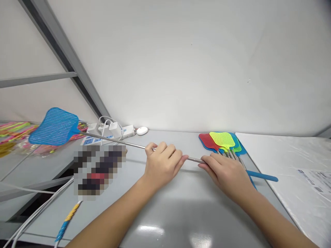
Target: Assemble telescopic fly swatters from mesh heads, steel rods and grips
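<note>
Both hands grip one blue fly swatter [55, 126], held nearly level above the grey tabletop. Its mesh head points left, and a thin metal rod runs from it to a blue handle [262, 176] on the right. My left hand [162, 162] is closed around the middle of the rod. Closer to the handle, my right hand [227, 172] is closed on the rod too, hiding part of it. Behind my right hand lies a pile of fly swatters with a red head [206, 140], a yellow head [222, 139], and blue and green ones partly covered.
At the back left are a power strip [128, 131] with white plugs and a white oval gadget [142, 131]. A pixelated object [99, 172] lies left of my arm. White cables and metal bars cross the left side. A white wrapped package [289, 151] lies at right.
</note>
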`<state>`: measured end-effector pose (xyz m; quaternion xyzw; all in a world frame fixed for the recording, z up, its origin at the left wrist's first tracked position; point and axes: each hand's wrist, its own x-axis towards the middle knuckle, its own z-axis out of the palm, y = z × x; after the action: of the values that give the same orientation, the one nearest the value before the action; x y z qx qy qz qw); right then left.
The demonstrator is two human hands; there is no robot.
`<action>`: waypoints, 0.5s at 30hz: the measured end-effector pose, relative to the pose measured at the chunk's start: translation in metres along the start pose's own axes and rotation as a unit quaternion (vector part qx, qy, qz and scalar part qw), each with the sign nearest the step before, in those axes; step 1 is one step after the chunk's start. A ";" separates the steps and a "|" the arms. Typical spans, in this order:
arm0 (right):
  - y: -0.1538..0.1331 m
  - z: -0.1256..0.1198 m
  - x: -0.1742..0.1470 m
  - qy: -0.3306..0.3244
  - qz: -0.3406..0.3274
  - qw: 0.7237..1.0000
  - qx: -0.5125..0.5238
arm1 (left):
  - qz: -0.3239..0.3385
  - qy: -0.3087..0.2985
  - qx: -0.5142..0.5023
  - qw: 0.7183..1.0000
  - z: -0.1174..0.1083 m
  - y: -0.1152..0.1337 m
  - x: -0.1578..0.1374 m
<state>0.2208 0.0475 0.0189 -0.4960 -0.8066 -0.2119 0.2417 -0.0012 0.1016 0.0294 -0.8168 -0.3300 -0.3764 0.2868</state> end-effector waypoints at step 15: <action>0.010 -0.002 0.004 -0.045 -0.011 0.999 0.004 | 0.028 0.048 0.095 0.994 -0.003 -0.065 -0.001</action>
<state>0.2282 0.0535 0.0240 -0.4952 -0.8229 -0.1887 0.2050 -0.0518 0.1396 0.0443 -0.7759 -0.3273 -0.3739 0.3886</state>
